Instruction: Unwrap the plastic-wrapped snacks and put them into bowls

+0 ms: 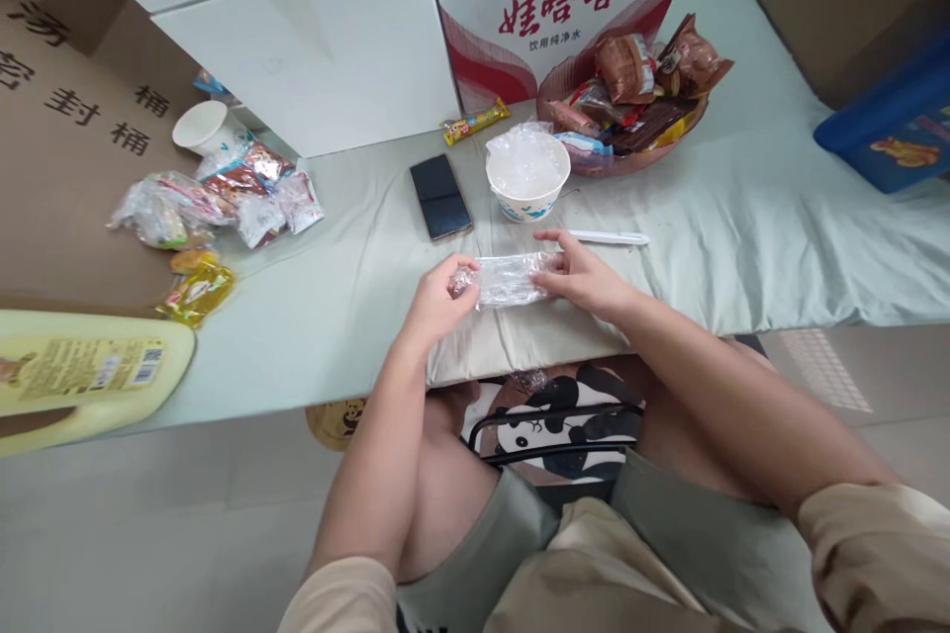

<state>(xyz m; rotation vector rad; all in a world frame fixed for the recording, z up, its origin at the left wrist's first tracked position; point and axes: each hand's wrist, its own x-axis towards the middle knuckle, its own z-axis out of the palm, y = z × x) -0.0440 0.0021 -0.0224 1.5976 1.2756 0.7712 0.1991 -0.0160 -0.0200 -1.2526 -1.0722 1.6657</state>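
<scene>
Near the front edge of the cloth-covered table lies a flat, clear plastic wrapper (512,279), stretched between my two hands. My left hand (443,297) pinches its crumpled left end between thumb and fingers. At the other end, my right hand (580,275) has its thumb and fingers on the wrapper, with the index finger pointing out to the left. Just beyond them stands a white paper bowl (528,176) with crumpled clear plastic in it. A white plastic utensil (610,237) lies beside my right hand; its exact kind does not show.
A phone (440,198) and a yellow snack stick (476,122) lie behind. A pinkish basket (645,158) holds packaged snacks. Snack packets (248,180) and a paper cup (211,127) are at left. White boxes (312,49) line the back; a yellow jug (167,356) stands front left.
</scene>
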